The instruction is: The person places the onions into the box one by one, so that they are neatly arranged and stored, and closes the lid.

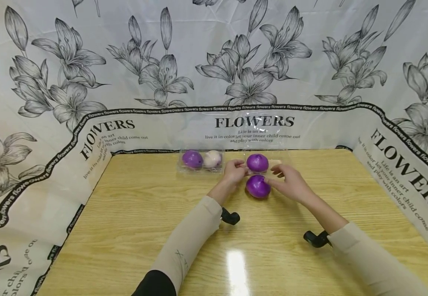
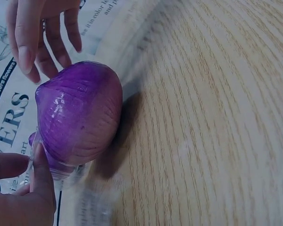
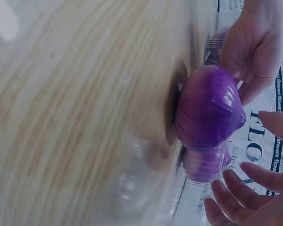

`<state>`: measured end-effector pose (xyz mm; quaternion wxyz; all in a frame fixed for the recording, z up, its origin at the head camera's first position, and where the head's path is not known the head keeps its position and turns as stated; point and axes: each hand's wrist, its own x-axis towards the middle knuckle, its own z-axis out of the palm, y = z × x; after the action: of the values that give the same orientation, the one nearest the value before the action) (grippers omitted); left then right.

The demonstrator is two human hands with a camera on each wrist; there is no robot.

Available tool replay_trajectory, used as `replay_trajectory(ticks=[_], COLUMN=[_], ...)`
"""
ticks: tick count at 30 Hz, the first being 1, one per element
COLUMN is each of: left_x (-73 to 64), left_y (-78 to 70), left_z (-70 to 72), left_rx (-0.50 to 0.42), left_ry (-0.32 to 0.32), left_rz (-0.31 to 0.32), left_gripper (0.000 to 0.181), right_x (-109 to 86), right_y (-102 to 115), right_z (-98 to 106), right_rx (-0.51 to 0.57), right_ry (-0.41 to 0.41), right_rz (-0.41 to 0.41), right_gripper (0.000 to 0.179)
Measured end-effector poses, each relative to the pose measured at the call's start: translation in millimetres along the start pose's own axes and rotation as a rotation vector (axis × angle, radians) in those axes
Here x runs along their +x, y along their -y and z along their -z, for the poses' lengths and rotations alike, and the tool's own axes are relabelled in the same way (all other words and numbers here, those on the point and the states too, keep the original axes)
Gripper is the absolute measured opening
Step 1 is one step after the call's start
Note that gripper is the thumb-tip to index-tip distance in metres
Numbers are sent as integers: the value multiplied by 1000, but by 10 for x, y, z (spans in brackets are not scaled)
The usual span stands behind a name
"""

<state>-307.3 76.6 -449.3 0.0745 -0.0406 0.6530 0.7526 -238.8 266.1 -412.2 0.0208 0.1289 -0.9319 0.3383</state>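
Note:
Just in front of a clear plastic box (image 1: 285, 154), a purple onion (image 1: 258, 186) sits on the table. A second purple onion (image 1: 257, 163) is inside that box, whose lid stands up against the backdrop. My left hand (image 1: 234, 170) pinches the box's near left edge between thumb and fingers, as the left wrist view shows. To the right of both onions is my right hand (image 1: 289, 183), its fingers (image 3: 236, 190) spread and slightly bent, holding nothing. In the right wrist view, the front onion (image 3: 210, 108) partly hides the boxed onion (image 3: 205, 162).
Left of my hands, another clear box (image 1: 178, 166) holds a purple onion (image 1: 192, 159) and a whitish one (image 1: 212, 159). The wooden table (image 1: 154, 230) ends at a flower-printed cloth backdrop (image 1: 162, 127). Black mounts (image 1: 230, 216) show at both wrists.

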Motion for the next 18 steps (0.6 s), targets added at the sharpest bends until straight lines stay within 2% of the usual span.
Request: replay_trajectory(ticks=[9,13,18], left_x=[-24,-30,-28], left_y=[-31,-45,-36], left_z=[9,10,6], left_rx=[6,6,-6], left_ry=[5,11,15], left_rz=[5,11,11], left_gripper=[42,42,43], right_x=[-48,-55,-47], right_y=[48,53,24], right_z=[-94,-168,-292], right_rx=[96,158,175], right_ry=[80,106,87], right_rz=[-109,-143,-163], right_gripper=[79,79,78])
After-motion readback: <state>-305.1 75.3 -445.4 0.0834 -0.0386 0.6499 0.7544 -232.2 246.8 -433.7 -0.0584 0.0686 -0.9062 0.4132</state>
